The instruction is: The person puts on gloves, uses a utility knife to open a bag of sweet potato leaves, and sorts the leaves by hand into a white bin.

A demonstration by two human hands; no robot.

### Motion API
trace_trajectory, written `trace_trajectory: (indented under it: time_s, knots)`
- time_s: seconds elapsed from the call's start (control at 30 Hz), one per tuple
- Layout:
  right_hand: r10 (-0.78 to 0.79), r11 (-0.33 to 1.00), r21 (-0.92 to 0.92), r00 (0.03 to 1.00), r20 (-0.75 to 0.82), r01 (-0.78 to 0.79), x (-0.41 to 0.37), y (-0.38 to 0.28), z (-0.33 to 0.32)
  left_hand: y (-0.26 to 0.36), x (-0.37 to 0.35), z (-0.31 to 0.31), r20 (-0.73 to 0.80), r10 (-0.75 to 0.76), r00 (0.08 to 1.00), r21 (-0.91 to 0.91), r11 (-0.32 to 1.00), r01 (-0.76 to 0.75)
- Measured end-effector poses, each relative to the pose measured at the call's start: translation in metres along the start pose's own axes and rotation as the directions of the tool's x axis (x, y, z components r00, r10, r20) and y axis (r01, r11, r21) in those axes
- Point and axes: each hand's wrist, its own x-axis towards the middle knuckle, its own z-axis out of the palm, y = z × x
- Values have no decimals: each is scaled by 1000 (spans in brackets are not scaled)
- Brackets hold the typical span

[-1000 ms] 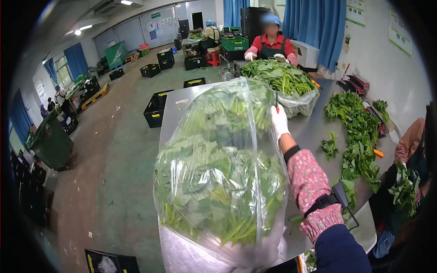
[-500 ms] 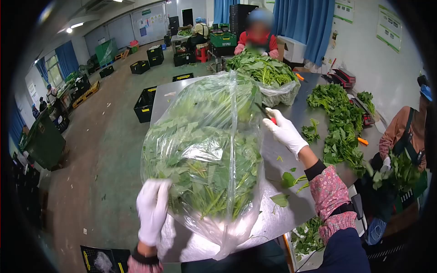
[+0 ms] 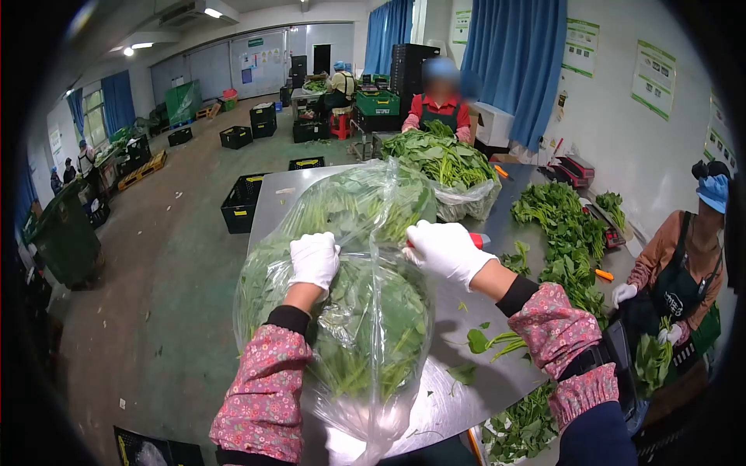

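Observation:
A large clear plastic bag (image 3: 365,311) packed with leafy green vegetables (image 3: 350,283) lies on the metal table (image 3: 474,388) in front of me. My left hand (image 3: 314,260), in a white glove, is closed on the film at the bag's upper middle. To its right, my gloved right hand (image 3: 449,252) is closed around a red-handled knife (image 3: 479,240), the handle end sticking out past the hand. Its blade is mostly hidden. The right fingers are right at the bag's long seam. Loose leafy stems (image 3: 497,342) lie right of the bag.
Another open bag of greens (image 3: 458,167) stands at the table's far end, before a person in red (image 3: 440,109). A long heap of greens (image 3: 563,233) runs along the right. An orange-handled tool (image 3: 604,275) lies there, near another person (image 3: 676,272) holding greens. Black crates (image 3: 245,203) stand left.
My left hand has moved from the bag's lower left edge up onto its middle and closed on the film. My right hand has come left and down to the bag with the knife.

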Motion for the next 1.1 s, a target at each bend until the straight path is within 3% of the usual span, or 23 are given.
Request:
trace_trajectory:
  time_s: [0.1, 0.2, 0.27, 0.33, 0.37, 0.4, 0.43, 0.47, 0.5, 0.53, 0.63, 0.67, 0.73, 0.8, 0.83, 0.87, 0.9, 0.93, 0.97, 1.0, 1.07, 1.1]
  knots:
    - [-144, 988, -58, 989, -25, 142, 21, -7, 14, -8, -4, 4, -267, -49, 963, -339, 940, -46]
    - [-208, 972, -122, 977, -51, 201, 46, -18, 27, -19, -2, 8, -294, -161, 942, -695, 712, -95]
    - [-192, 975, -134, 976, -100, 178, 62, -15, 46, -26, 3, 17, -313, -182, 932, -810, 564, -162]
    - [-59, 955, -297, 984, -170, 6, 83, 20, 53, -32, 9, 16, -252, -210, 945, -909, 387, -156]
    - [-17, 905, -409, 953, -301, -114, 92, 53, 57, -30, 5, -2, -171, -267, 948, -952, 292, -90]
    - [90, 883, -406, 936, -341, -233, 91, 89, 51, -36, 7, -16, -101, -314, 944, -977, 209, -35]
    - [270, 822, -379, 878, -396, -424, 82, 126, 45, -50, 14, -16, -124, -358, 926, -991, 93, -97]
    - [407, 764, -374, 842, -354, -526, 70, 177, 47, -68, 18, -17, -139, -402, 905, -987, -23, -162]
    - [605, 693, -315, 761, -235, -649, 49, 193, 23, -81, 18, -22, -187, -423, 886, -982, 46, -186]
    - [662, 660, -290, 719, -210, -693, 28, 216, 22, -93, 17, -28, -238, -442, 865, -971, 113, -210]
    - [738, 631, -282, 671, -67, -722, -22, 217, 5, -124, 21, -42, -278, -478, 833, -919, 385, -86]
    - [759, 632, -230, 651, -11, -740, -37, 224, 9, -150, 33, -19, -391, -501, 772, -859, 500, -110]
    - [766, 626, -234, 643, 5, -744, -72, 215, 8, -178, 27, -13, -353, -535, 767, -851, 525, -26]
    - [766, 641, -60, 634, 107, -765, -108, 232, 23, -220, 21, 14, -224, -623, 750, -900, 427, 87]
    - [766, 631, 63, 633, 112, -773, -117, 225, 26, -230, 12, 22, -234, -637, 735, -829, 525, 191]
    - [718, 683, 177, 696, 16, -709, -122, 207, 29, -235, 6, 30, -132, -623, 771, -813, 513, 275]
    - [668, 715, 257, 744, 23, -650, -114, 179, 21, -239, 1, 37, -31, -607, 794, -788, 503, 354]
    - [552, 780, 400, 830, -78, -481, -105, 157, 29, -238, -5, 38, 73, -587, 807, -753, 498, 430]
    - [373, 847, 463, 912, -168, -261, -94, 127, 25, -226, -9, 36, 7, -593, 805, -755, 525, 394]
    - [118, 927, 373, 921, -371, 32, -75, 61, 11, -171, -15, 4, -362, -539, 761, -520, 794, 315]
    - [-59, 953, 262, 942, -331, 152, -49, 18, 18, -111, -18, -24, -610, -294, 736, -557, 819, -135]
    - [-83, 936, 321, 975, -205, 147, -45, 4, 19, -79, -29, -45, -551, -113, 827, -544, 800, -253]
